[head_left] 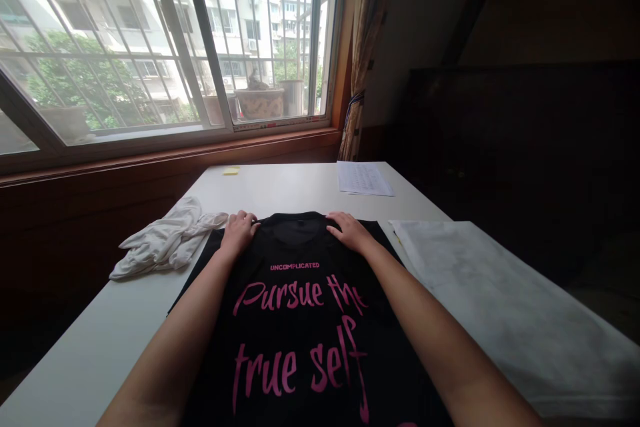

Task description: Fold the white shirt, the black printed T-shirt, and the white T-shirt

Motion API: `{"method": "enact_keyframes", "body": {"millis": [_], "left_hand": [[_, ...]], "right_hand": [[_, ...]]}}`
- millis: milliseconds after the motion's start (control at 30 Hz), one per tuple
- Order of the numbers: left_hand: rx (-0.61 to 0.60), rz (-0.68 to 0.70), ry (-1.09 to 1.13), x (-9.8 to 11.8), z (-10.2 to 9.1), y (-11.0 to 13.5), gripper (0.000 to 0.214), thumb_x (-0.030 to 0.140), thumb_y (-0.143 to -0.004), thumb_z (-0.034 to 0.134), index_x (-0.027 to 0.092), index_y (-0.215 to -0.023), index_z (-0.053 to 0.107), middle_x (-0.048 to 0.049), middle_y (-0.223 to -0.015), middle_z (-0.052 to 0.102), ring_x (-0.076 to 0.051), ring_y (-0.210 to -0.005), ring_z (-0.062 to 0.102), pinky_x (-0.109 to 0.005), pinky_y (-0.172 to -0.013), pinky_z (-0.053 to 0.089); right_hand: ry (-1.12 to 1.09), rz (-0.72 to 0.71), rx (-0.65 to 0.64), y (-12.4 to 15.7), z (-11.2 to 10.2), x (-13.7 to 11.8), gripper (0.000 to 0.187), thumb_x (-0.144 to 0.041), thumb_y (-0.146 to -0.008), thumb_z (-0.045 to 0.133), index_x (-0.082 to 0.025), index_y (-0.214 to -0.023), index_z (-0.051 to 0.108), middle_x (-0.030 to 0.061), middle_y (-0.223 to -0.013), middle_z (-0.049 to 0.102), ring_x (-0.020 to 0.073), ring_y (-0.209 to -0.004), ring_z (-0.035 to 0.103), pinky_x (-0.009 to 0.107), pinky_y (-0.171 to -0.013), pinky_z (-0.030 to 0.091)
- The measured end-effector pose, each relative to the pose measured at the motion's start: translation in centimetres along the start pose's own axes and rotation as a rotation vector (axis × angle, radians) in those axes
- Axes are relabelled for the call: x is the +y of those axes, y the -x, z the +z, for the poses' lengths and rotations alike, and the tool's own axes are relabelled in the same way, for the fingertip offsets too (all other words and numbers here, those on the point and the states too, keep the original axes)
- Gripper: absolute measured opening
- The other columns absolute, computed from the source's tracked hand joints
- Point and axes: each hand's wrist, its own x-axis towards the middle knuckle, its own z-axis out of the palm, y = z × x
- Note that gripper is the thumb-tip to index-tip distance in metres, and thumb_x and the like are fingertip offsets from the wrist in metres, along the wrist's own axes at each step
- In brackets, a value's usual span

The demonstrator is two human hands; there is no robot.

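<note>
A black T-shirt (300,340) lies front up on the white table, its collar toward the window. Pink lettering runs across its chest, reading "UNCOMPLICATED" and "Pursue the true self". At the shoulder left of the collar, my left hand (240,232) has its fingers curled over the top edge, with fabric between thumb and forefinger. My right hand (349,231) grips the opposite shoulder in much the same way, thumb on the near side. Both forearms reach over the shirt's sides. The shirt's lower end runs out of view at the bottom.
A crumpled white cloth (167,240) lies at the table's left edge. To the right is a flat whitish, translucent sheet (500,300). Printed papers (364,178) and a yellow note (231,171) rest on the table's (280,187) far end, below a barred window (165,40).
</note>
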Motion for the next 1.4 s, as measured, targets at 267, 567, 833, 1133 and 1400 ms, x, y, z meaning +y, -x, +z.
{"method": "enact_keyframes", "body": {"millis": [267, 567, 833, 1133, 1400], "left_hand": [[0.016, 0.004, -0.017, -0.3, 0.5, -1.1, 0.025, 0.039, -0.102, 0.047, 0.022, -0.11, 0.064, -0.0131, -0.116, 0.063, -0.034, -0.113, 0.055, -0.045, -0.092, 0.048], [0.016, -0.009, -0.032, -0.2, 0.7, -2.2, 0.027, 0.037, -0.103, 0.043, 0.02, -0.111, 0.062, -0.016, -0.12, 0.061, -0.036, -0.115, 0.053, -0.049, -0.096, 0.047], [-0.007, -0.032, -0.025, -0.4, 0.9, -4.0, 0.03, 0.042, -0.103, 0.041, 0.02, -0.11, 0.061, -0.0159, -0.121, 0.06, -0.036, -0.116, 0.051, -0.049, -0.091, 0.049], [-0.001, -0.02, -0.013, -0.8, 1.8, -7.0, 0.031, 0.042, -0.104, 0.04, 0.02, -0.109, 0.06, -0.0161, -0.121, 0.06, -0.038, -0.118, 0.05, -0.05, -0.092, 0.049], [-0.012, -0.01, 0.009, -1.2, 2.2, -9.5, 0.031, 0.041, -0.103, 0.039, 0.02, -0.108, 0.061, -0.0167, -0.121, 0.06, -0.038, -0.12, 0.05, -0.051, -0.094, 0.049]], "right_hand": [[0.003, 0.003, 0.108, 0.6, -0.7, -0.2, 0.038, -0.034, -0.103, 0.044, -0.024, -0.124, 0.074, 0.0057, -0.136, 0.066, 0.0244, -0.126, 0.056, 0.04, -0.116, 0.041], [0.066, 0.085, 0.081, 0.3, -1.0, -0.3, 0.042, -0.036, -0.102, 0.044, -0.028, -0.133, 0.071, 0.0022, -0.14, 0.065, 0.0266, -0.13, 0.052, 0.042, -0.117, 0.039], [0.09, 0.129, 0.051, -1.2, -0.8, 0.8, 0.042, -0.036, -0.102, 0.045, -0.029, -0.137, 0.068, 0.0012, -0.145, 0.061, 0.0259, -0.134, 0.049, 0.042, -0.118, 0.037], [0.09, 0.152, 0.04, -3.8, 0.0, 2.6, 0.043, -0.036, -0.102, 0.045, -0.031, -0.138, 0.067, 0.0001, -0.148, 0.059, 0.0253, -0.138, 0.047, 0.043, -0.121, 0.033], [0.09, 0.148, 0.035, -6.1, 0.4, 3.7, 0.043, -0.036, -0.101, 0.044, -0.031, -0.138, 0.067, -0.0006, -0.148, 0.059, 0.0249, -0.139, 0.046, 0.042, -0.122, 0.033]]}}
